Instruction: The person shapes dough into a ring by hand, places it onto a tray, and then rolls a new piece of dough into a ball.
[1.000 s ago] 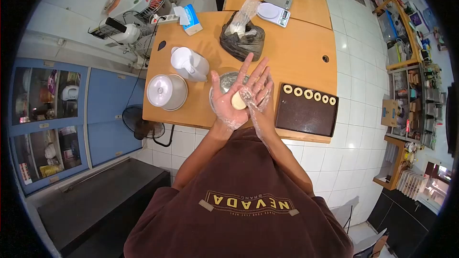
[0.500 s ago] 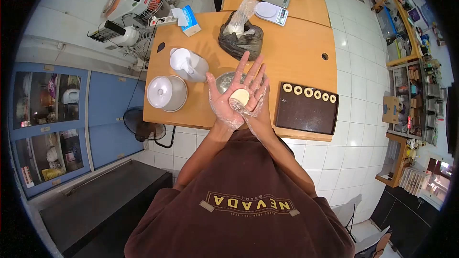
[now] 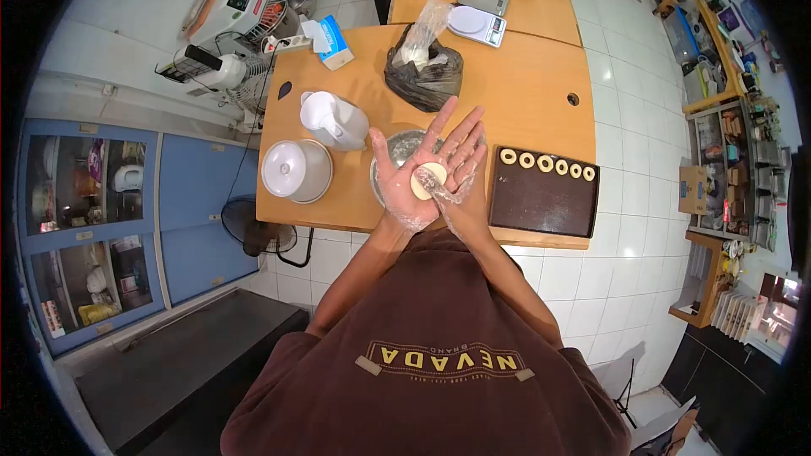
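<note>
My left hand (image 3: 405,194) is palm up in front of my body, its floury fingers stretched and spread. A flat, round, pale yellow piece of dough (image 3: 421,188) lies on its palm. From the right, my right hand (image 3: 467,194) comes against the left one, with a floury digit pressed onto the dough. The rest of its fingers are largely hidden behind the left hand. A metal bowl (image 3: 400,145) with white flour on it stands beneath my hands, partly covered by them.
To the right, a dark baking tray (image 3: 541,203) carries several dough rings along its far edge. White jug (image 3: 334,118) and lidded white container (image 3: 296,171) stand left. Beyond are a black plastic bag (image 3: 422,76), a scale (image 3: 475,24) and a blue tissue box (image 3: 335,42).
Both hands have shifted slightly right, uncovering more of the bowl. The digit of my right hand has moved farther across the dough, which still lies on the left palm.
</note>
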`<state>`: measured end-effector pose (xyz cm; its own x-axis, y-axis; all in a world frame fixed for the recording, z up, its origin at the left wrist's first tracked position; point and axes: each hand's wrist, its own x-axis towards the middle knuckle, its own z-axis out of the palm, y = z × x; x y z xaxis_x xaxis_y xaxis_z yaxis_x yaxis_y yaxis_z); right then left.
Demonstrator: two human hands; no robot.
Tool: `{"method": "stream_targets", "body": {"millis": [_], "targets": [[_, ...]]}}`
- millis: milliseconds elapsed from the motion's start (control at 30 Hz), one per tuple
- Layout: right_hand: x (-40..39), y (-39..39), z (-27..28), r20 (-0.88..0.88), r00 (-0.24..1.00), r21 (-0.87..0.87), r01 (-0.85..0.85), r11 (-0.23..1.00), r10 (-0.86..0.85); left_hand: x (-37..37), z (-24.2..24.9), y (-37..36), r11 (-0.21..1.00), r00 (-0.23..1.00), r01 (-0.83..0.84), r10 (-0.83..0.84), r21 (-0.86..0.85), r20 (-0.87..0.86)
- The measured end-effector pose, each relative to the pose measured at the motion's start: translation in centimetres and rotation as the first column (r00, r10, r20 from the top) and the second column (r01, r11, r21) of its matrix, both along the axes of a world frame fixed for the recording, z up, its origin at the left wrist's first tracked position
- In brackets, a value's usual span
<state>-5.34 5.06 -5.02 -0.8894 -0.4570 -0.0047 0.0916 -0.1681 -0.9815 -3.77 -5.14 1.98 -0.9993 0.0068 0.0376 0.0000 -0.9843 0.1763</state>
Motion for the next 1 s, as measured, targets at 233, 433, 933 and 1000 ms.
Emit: {"method": "stream_targets", "body": {"millis": [233, 433, 933, 1000], "targets": [[-0.2, 0.4, 3.0, -0.138, 0.965, -0.032, 0.221, 0.975, -0.223, -0.4, -0.1, 0.1, 0.998, 0.998, -0.039, 0.041, -0.039, 0.052], [-0.8, 2.9, 4.6, -0.641, 0.763, 0.294, 0.344, 0.892, -0.083, -0.4, -0.7, -0.8, 0.995, 0.995, -0.089, 0.091, -0.044, 0.047], [0.7, 2.1, 3.4, -0.654, 0.752, 0.368, 0.218, 0.904, 0.085, -0.6, -2.0, -1.0, 0.977, 0.98, -0.152, 0.17, -0.15, 0.108], [0.8, 2.2, 3.3, -0.67, 0.736, 0.353, 0.202, 0.914, 0.096, -0.4, -2.1, -1.0, 0.98, 0.979, -0.153, 0.167, -0.125, 0.115]]}}
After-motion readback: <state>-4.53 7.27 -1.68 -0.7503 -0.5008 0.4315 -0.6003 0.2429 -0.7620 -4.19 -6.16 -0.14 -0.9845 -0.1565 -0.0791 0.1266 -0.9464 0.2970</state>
